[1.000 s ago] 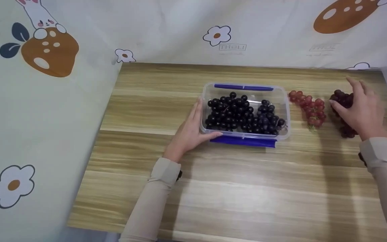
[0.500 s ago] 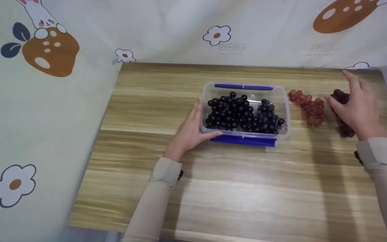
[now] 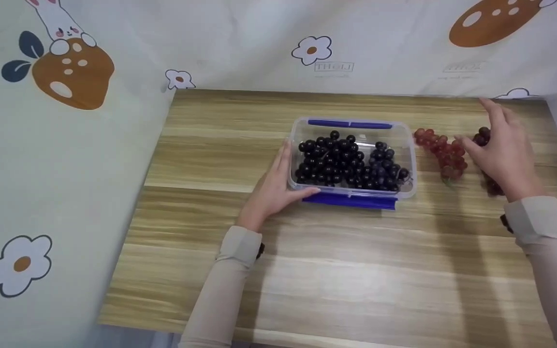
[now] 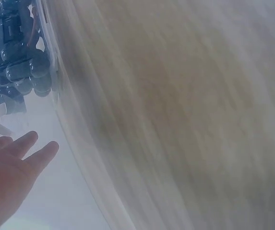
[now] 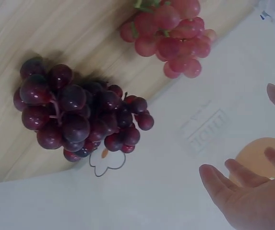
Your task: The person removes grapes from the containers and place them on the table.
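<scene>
A clear plastic box (image 3: 402,137) with blue latches holds two bunches of black grapes (image 3: 329,159). My left hand (image 3: 271,195) rests against the box's left side with straight fingers, its thumb on the front rim. In the left wrist view, that hand's fingers (image 4: 43,155) are spread beside the box. My right hand (image 3: 505,150) hovers with parted fingers over the dark purple grapes (image 5: 75,110), partly hiding them in the head view. A bunch of red grapes (image 3: 445,152) lies between the box and this hand. Nothing is held in the right hand.
Everything stands on a wood-grain table (image 3: 211,145). A pale curtain (image 3: 240,43) printed with flowers and strawberries hangs behind the table's back edge and along its left side. The box's front latch flap (image 3: 351,201) hangs outward.
My right hand has moved left, from over the dark purple grapes toward the red grapes. The left hand and the box have stayed put.
</scene>
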`<state>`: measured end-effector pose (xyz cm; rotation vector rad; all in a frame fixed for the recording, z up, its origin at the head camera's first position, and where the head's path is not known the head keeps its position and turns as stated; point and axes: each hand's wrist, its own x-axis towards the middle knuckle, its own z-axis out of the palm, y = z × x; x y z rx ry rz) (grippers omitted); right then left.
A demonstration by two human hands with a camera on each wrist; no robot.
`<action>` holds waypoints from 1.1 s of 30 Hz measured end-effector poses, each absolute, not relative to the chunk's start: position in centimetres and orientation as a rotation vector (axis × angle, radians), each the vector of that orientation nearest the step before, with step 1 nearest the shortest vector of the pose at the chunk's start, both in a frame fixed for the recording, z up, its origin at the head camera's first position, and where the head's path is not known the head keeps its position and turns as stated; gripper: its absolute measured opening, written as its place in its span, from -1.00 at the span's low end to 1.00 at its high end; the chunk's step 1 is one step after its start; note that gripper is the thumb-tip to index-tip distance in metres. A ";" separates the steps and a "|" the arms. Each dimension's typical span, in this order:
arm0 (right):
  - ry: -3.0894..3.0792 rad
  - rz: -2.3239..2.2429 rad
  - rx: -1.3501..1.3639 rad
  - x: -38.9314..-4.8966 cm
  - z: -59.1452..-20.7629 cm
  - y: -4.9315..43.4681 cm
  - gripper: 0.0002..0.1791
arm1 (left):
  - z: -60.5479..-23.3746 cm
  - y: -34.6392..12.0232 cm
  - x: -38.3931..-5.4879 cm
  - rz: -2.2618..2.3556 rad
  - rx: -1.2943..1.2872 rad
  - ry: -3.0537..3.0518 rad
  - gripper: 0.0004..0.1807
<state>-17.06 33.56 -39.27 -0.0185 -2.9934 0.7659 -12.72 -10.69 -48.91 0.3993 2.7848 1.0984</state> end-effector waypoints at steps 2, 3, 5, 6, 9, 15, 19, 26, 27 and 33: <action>-2.995 0.769 -0.011 -17.0 -39.0 33.2 -0.08 | -48.9 -10.7 -12.7 1.100 0.403 2.786 0.47; -2.997 0.769 -0.005 -17.0 -38.9 33.0 -0.08 | -48.9 -10.7 -12.7 1.101 0.404 2.786 0.46; -2.995 0.770 0.013 -16.9 -38.6 32.5 -0.07 | -48.9 -10.7 -12.8 1.100 0.407 2.786 0.46; -2.993 0.768 0.024 -16.9 -38.5 32.2 -0.07 | -48.9 -10.7 -12.8 1.102 0.406 2.786 0.46; -2.984 0.765 0.059 -16.8 -38.2 31.3 -0.06 | -49.0 -10.7 -12.8 1.101 0.406 2.786 0.46; -2.955 0.768 0.137 -16.5 -37.8 29.8 -0.04 | -49.0 -10.7 -12.7 1.102 0.405 2.788 0.45; -2.933 0.747 0.198 -16.3 -37.7 28.8 -0.05 | -49.0 -10.7 -12.7 1.113 0.399 2.788 0.46; -2.921 0.737 0.271 -16.1 -37.6 27.4 -0.03 | -49.0 -10.6 -12.8 1.102 0.407 2.795 0.46; -2.923 0.739 0.278 -16.0 -37.6 27.2 -0.03 | -49.0 -10.6 -12.8 1.103 0.408 2.796 0.46; -2.919 0.737 0.312 -16.0 -37.7 26.3 -0.04 | -49.0 -10.7 -12.8 1.113 0.415 2.802 0.46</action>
